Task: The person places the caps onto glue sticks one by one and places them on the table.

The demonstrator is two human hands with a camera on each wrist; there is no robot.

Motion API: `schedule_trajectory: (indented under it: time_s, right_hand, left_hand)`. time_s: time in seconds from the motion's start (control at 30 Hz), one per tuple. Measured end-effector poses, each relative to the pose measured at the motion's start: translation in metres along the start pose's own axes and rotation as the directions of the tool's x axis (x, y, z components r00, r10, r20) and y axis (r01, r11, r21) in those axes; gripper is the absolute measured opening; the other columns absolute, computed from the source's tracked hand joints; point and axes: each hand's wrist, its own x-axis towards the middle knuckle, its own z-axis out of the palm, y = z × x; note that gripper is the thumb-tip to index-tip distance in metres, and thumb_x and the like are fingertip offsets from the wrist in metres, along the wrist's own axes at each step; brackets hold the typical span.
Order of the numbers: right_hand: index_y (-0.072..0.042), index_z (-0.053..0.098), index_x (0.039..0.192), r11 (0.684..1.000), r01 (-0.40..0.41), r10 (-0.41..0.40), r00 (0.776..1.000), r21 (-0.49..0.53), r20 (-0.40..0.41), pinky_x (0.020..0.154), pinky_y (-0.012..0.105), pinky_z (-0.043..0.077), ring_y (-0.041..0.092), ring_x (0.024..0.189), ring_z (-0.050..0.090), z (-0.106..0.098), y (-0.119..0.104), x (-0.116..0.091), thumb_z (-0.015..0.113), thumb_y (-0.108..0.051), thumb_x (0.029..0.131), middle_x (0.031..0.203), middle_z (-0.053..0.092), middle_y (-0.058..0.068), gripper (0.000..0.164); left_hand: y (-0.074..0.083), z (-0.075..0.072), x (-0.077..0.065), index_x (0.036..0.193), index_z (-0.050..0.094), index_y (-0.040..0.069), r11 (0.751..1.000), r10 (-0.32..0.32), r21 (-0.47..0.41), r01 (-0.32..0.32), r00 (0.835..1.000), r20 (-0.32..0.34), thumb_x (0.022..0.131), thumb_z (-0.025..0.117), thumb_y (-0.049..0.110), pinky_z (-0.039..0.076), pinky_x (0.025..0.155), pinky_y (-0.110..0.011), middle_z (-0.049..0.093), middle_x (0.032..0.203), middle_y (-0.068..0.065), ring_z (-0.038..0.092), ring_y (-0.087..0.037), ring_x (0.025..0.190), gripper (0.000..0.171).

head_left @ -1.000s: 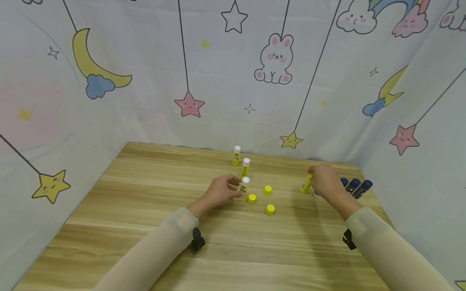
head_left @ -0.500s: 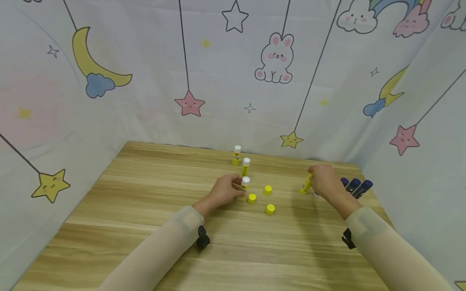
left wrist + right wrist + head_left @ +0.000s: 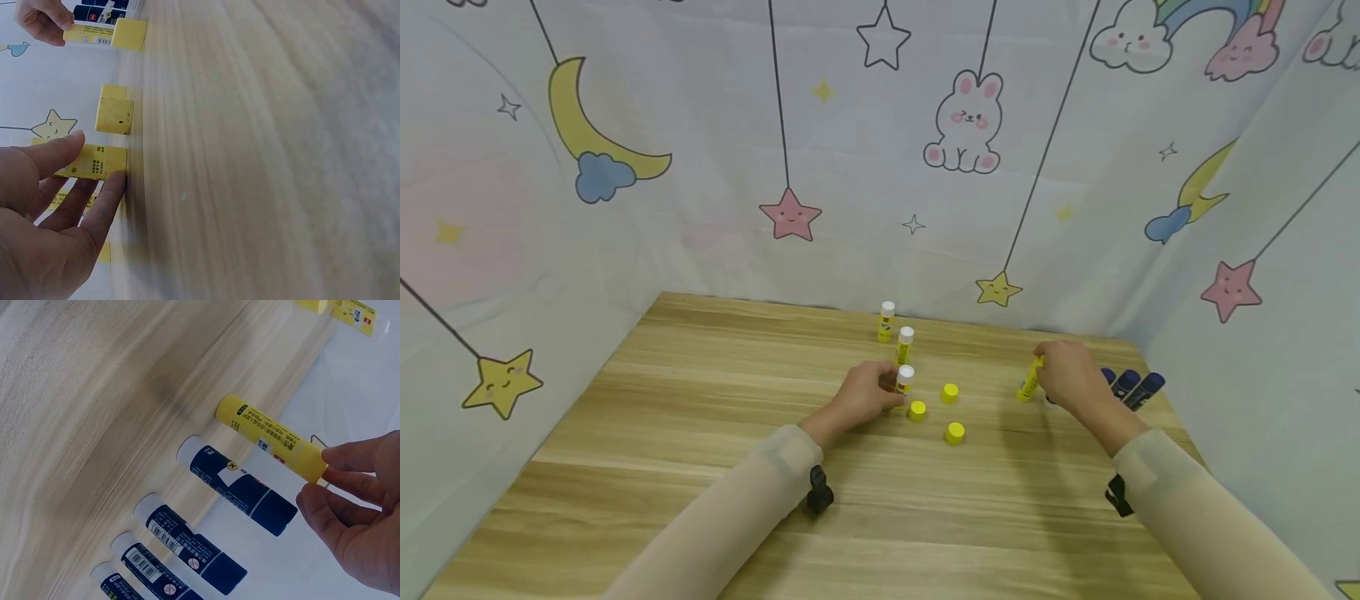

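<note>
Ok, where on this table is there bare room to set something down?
Free: the tabletop left of the left hand, and between the left sleeve and right sleeve. Crowded: the middle, with yellow caps and white-topped tubes, and the right, where the right hand holds a yellow tube beside navy tubes.

Right-wrist view: tiny Chinese print [image 3: 269, 432] on the central yellow stick [image 3: 281, 450]; barcodes [image 3: 165, 537], round signs [image 3: 194, 563] on lower-left dark blue sticks [image 3: 192, 547].

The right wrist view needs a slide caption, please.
Right hand pinching one end of a yellow glue stick beside four navy glue sticks in a row.
</note>
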Motion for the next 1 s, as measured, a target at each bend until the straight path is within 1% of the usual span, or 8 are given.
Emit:
schedule_trajectory:
  time_s: [0.13, 0.33, 0.57, 0.67, 0.73, 0.8, 0.9, 1.0]
  right_hand:
    - [0.008, 0.062, 0.13, 1.0, 0.003, -0.003, 1.0, 0.003, -0.007, 0.048, 0.027, 0.046, 0.018, 0.061, 0.06, -0.001, 0.001, -0.001, 0.062, -0.004, 0.097, 0.115, 0.068, 0.03, 0.035]
    - [0.007, 0.063, 0.129, 1.0, 0.003, -0.003, 1.0, 0.008, -0.021, 0.05, 0.028, 0.046, 0.018, 0.062, 0.059, -0.002, 0.0, -0.002, 0.063, -0.005, 0.097, 0.116, 0.068, 0.029, 0.035]
    - [0.007, 0.063, 0.13, 1.0, 0.005, -0.005, 1.0, 0.006, -0.021, 0.049, 0.027, 0.044, 0.016, 0.056, 0.055, -0.003, -0.003, -0.004, 0.063, -0.005, 0.096, 0.113, 0.069, 0.028, 0.036]
    - [0.006, 0.062, 0.131, 1.0, 0.012, -0.012, 0.999, 0.014, -0.036, 0.049, 0.03, 0.045, 0.018, 0.053, 0.054, -0.003, -0.004, -0.007, 0.063, -0.006, 0.097, 0.11, 0.069, 0.026, 0.036]
    - [0.005, 0.062, 0.132, 1.0, 0.023, -0.023, 0.998, 0.009, -0.062, 0.056, 0.036, 0.05, 0.025, 0.063, 0.06, -0.002, -0.006, -0.009, 0.063, -0.007, 0.097, 0.114, 0.068, 0.027, 0.036]
    - [0.004, 0.062, 0.132, 1.0, 0.031, -0.031, 0.996, 0.004, -0.086, 0.068, 0.045, 0.055, 0.034, 0.079, 0.065, -0.001, -0.006, -0.011, 0.063, -0.009, 0.098, 0.118, 0.066, 0.028, 0.037]
    - [0.003, 0.063, 0.132, 0.999, 0.039, -0.04, 0.992, -0.011, -0.119, 0.083, 0.055, 0.054, 0.042, 0.101, 0.063, 0.001, -0.009, -0.014, 0.064, -0.011, 0.098, 0.125, 0.062, 0.03, 0.036]
    - [0.002, 0.063, 0.132, 0.999, 0.037, -0.036, 0.991, 0.002, -0.128, 0.084, 0.057, 0.054, 0.043, 0.103, 0.063, 0.003, -0.012, -0.016, 0.063, -0.012, 0.098, 0.125, 0.061, 0.03, 0.036]
  left_hand:
    - [-0.001, 0.001, 0.0, 0.123, 0.068, 0.007, 1.0, 0.003, 0.005, -0.003, 1.0, -0.005, 0.091, 0.078, 0.013, 0.058, 0.088, -0.036, 0.071, 0.116, -0.008, 0.068, -0.023, 0.107, 0.034]
    - [-0.004, 0.001, 0.001, 0.125, 0.069, 0.008, 1.0, 0.025, 0.004, -0.025, 1.0, -0.004, 0.092, 0.077, 0.014, 0.059, 0.086, -0.033, 0.072, 0.118, -0.008, 0.068, -0.024, 0.109, 0.035]
    - [-0.005, -0.004, -0.003, 0.129, 0.068, 0.009, 0.999, 0.042, -0.012, -0.042, 0.999, -0.002, 0.093, 0.075, 0.013, 0.06, 0.085, -0.035, 0.072, 0.119, -0.01, 0.068, -0.027, 0.111, 0.037]
    - [-0.006, -0.006, -0.004, 0.131, 0.067, 0.01, 0.999, 0.046, -0.005, -0.046, 0.999, -0.014, 0.093, 0.075, 0.013, 0.06, 0.085, -0.035, 0.072, 0.121, -0.009, 0.068, -0.027, 0.112, 0.039]
    - [-0.008, -0.007, -0.004, 0.133, 0.066, 0.009, 0.999, 0.047, -0.006, -0.047, 0.999, -0.026, 0.093, 0.075, 0.014, 0.06, 0.086, -0.035, 0.071, 0.122, -0.01, 0.068, -0.027, 0.112, 0.041]
    - [-0.009, -0.009, -0.006, 0.134, 0.065, 0.009, 0.999, 0.042, -0.008, -0.043, 0.998, -0.04, 0.093, 0.076, 0.015, 0.059, 0.088, -0.037, 0.071, 0.123, -0.009, 0.068, -0.027, 0.112, 0.043]
    - [-0.011, -0.012, -0.009, 0.134, 0.065, 0.009, 0.999, 0.042, 0.005, -0.042, 0.997, -0.069, 0.093, 0.076, 0.017, 0.057, 0.092, -0.04, 0.072, 0.122, -0.008, 0.068, -0.026, 0.112, 0.043]
    - [-0.013, -0.016, -0.012, 0.132, 0.067, 0.012, 0.999, 0.037, 0.021, -0.035, 0.995, -0.097, 0.093, 0.077, 0.019, 0.056, 0.095, -0.042, 0.073, 0.119, -0.006, 0.068, -0.024, 0.11, 0.041]
